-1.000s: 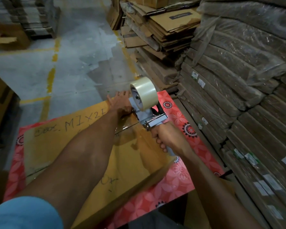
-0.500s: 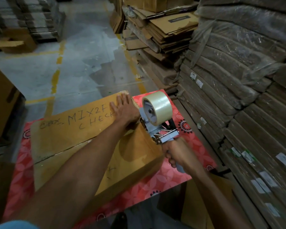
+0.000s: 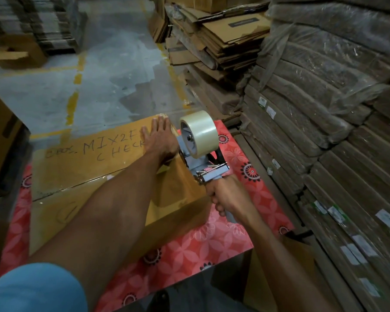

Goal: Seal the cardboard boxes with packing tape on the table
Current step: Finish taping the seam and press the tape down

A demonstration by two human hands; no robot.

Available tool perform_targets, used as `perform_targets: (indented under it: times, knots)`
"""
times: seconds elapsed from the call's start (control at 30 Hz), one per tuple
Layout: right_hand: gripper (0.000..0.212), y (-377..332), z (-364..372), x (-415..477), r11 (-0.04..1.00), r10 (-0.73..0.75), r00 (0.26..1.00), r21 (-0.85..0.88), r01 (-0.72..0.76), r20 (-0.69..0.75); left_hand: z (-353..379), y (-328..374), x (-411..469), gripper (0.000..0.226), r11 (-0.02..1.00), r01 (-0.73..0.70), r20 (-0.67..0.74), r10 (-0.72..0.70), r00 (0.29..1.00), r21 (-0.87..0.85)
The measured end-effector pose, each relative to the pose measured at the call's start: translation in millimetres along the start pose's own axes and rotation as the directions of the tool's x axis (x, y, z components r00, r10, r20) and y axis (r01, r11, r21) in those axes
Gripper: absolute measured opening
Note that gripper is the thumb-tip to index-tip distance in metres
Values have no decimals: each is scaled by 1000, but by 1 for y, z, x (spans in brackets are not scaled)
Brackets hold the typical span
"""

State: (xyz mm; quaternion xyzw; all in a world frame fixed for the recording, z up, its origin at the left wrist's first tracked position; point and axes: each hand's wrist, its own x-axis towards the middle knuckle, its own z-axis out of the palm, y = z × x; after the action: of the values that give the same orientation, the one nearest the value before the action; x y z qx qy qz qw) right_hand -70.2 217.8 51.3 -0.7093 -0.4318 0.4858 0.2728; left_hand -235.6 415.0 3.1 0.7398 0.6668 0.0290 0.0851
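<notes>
A closed brown cardboard box (image 3: 81,174) with handwritten marker text lies on a table with a red flowered cloth (image 3: 189,248). A clear strip of tape runs along its centre seam. My left hand (image 3: 160,138) lies flat with straight fingers on the box's far right corner. My right hand (image 3: 227,197) grips the handle of a grey tape dispenser (image 3: 203,167) carrying a roll of clear tape (image 3: 200,131). The dispenser sits at the box's right edge, just beside my left hand.
Tall stacks of wrapped, flattened cartons (image 3: 324,131) stand close along the table's right side. More flattened boxes (image 3: 216,41) are piled behind. A brown carton (image 3: 0,131) stands at the left. Grey floor with yellow lines (image 3: 77,86) lies beyond the table.
My left hand slid from the seam end to the box's far right corner and flattened. The dispenser moved right, off the box top to its right edge.
</notes>
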Motion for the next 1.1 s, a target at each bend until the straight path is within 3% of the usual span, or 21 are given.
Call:
perform_targets:
  times: [0.07,0.2,0.3,0.37,0.43,0.5,0.67,0.83,0.93,1.03,1.1]
  knots:
    - [20,11,-4,-10,999,34,999,-4,-34,0,2,1,-2,80,1000,-11,-15,11,1000,0]
    - [20,40,-12,-43,996,92,996,5,-92,3,-4,5,-4,105,999,44,5,-44,999,-2]
    - [23,48,-11,-62,978,145,989,154,-142,-11,-6,15,-19,89,1000,19,-63,-18,998,22]
    - [24,48,-9,-63,977,151,988,153,-145,-23,-5,27,-43,67,981,-184,-163,172,972,-61]
    - [21,44,-11,-62,987,135,990,91,-132,-27,0,33,-66,52,884,-451,-65,447,892,-119]
    - [22,40,-13,-60,986,140,990,96,-137,-24,1,29,-73,50,809,-588,69,588,806,-16]
    - [29,41,-8,-61,968,158,987,202,-151,-16,-1,30,-67,49,806,-572,136,556,820,151]
    - [27,54,-10,-76,963,121,992,244,-112,-22,6,30,-62,58,817,-557,141,540,830,150]
    - [22,70,-12,-84,963,129,991,242,-118,-33,4,33,-62,41,819,-551,150,531,834,162]
    - [14,80,-8,-87,972,134,989,203,-119,-61,-2,38,-68,40,825,-540,156,519,841,166]
    - [11,84,-6,-88,976,133,986,187,-112,-98,2,45,-73,42,796,-588,151,569,808,147]
